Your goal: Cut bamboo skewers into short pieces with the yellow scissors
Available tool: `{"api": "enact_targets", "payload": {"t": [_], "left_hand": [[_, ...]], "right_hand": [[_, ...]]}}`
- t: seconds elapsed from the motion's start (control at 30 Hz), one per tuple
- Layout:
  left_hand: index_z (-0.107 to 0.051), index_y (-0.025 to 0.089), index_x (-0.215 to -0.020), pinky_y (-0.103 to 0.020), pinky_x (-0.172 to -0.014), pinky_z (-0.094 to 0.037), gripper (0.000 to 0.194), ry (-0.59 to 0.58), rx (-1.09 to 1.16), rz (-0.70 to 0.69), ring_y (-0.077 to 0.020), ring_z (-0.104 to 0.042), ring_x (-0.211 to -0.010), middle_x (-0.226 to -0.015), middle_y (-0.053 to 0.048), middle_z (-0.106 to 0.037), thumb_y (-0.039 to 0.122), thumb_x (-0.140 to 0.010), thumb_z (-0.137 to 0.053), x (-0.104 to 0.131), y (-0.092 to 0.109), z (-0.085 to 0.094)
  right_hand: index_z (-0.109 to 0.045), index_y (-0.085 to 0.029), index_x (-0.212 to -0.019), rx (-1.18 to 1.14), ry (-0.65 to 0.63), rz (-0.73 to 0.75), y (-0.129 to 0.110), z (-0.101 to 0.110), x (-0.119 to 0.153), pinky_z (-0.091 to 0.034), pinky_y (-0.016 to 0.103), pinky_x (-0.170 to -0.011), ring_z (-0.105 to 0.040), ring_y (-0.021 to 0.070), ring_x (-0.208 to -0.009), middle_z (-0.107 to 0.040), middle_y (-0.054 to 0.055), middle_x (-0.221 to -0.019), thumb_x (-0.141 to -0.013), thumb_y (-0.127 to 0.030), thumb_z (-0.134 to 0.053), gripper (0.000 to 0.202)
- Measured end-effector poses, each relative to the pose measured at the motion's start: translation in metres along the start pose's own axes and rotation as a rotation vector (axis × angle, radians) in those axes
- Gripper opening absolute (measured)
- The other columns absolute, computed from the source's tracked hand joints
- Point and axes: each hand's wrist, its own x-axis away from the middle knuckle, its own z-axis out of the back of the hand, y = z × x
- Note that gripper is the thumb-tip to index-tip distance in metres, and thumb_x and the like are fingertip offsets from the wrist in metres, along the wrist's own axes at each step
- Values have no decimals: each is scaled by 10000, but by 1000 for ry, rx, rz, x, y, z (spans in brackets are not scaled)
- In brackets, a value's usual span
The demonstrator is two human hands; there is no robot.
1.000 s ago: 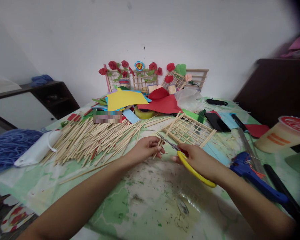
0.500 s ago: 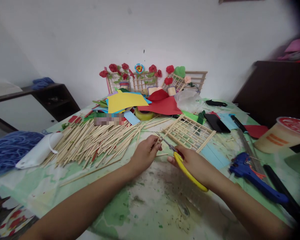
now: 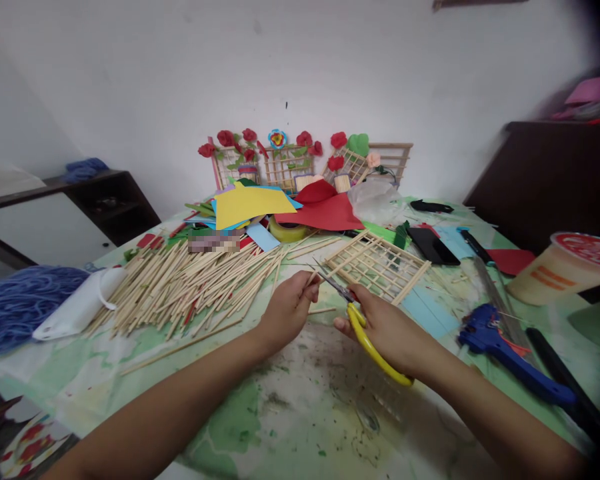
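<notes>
My left hand (image 3: 289,308) pinches a short, thin wooden stick (image 3: 311,277) between thumb and fingertips; most of it is hidden by the fingers. My right hand (image 3: 387,327) is closed around scissors (image 3: 380,355) with yellow handles. Their metal blades are parted and point toward the stick at my left fingertips. I cannot tell whether the blades touch it. Just beyond my right hand lies a lattice panel (image 3: 405,269) of glued wooden sticks. A large heap of wooden sticks (image 3: 180,287) spreads to the left of my left hand.
Blue yarn (image 3: 25,303) and a white glue bottle (image 3: 75,310) lie at left. A blue glue gun (image 3: 515,360), a phone (image 3: 434,245) and a drink cup (image 3: 563,270) are at right. Yellow paper (image 3: 253,205), red paper (image 3: 325,212) and flowered lattices stand behind.
The scissor blades have spread wider apart near my left fingertips. My left hand has shifted very slightly, and the stick in it sits at a different angle.
</notes>
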Motion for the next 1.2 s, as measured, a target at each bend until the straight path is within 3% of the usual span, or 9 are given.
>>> {"api": "enact_targets", "payload": {"t": [0.2, 0.37, 0.6, 0.87, 1.2], "left_hand": [[-483, 183, -792, -235, -633, -365, 159, 8, 163, 40, -111, -470, -649, -664, 22, -491, 266, -899, -399, -1, -4, -3], [-530, 183, -812, -229, -585, -358, 207, 54, 203, 100, -104, -457, -597, -653, 21, -524, 331, -897, -412, 0, -2, -4], [-585, 181, -755, -221, -628, -371, 194, 139, 90, 49, -106, -489, -664, -719, 10, -571, 279, -873, -466, -1, 6, 4], [-584, 177, -737, -225, -574, -354, 233, 116, 106, 72, -107, -454, -602, -669, 9, -544, 318, -872, -456, 0, 5, 5], [-572, 170, -727, -213, -548, -336, 271, 63, 165, 114, -91, -433, -569, -661, 10, -548, 349, -882, -439, 0, 4, 4]], "right_hand": [[-455, -212, -1196, -35, 45, 37, -1, 1, 1, -403, 332, -747, -573, 255, -922, -591, 115, -1104, -755, -527, -562, 553], [-472, -222, -1149, -142, -61, 100, 0, 5, 0, -420, 310, -724, -577, 210, -843, -615, 63, -1004, -781, -507, -544, 470], [-403, -199, -1288, -19, 54, 54, 3, -2, -3, -403, 379, -826, -548, 280, -1008, -570, 133, -1170, -713, -569, -592, 709], [-441, -194, -1268, 24, 114, 64, 1, 1, -4, -396, 378, -829, -540, 278, -1014, -576, 125, -1150, -698, -540, -620, 690], [-457, -222, -1239, 12, 109, 52, 2, 1, -3, -398, 323, -716, -564, 246, -900, -607, 97, -1094, -687, -568, -623, 672]]}}
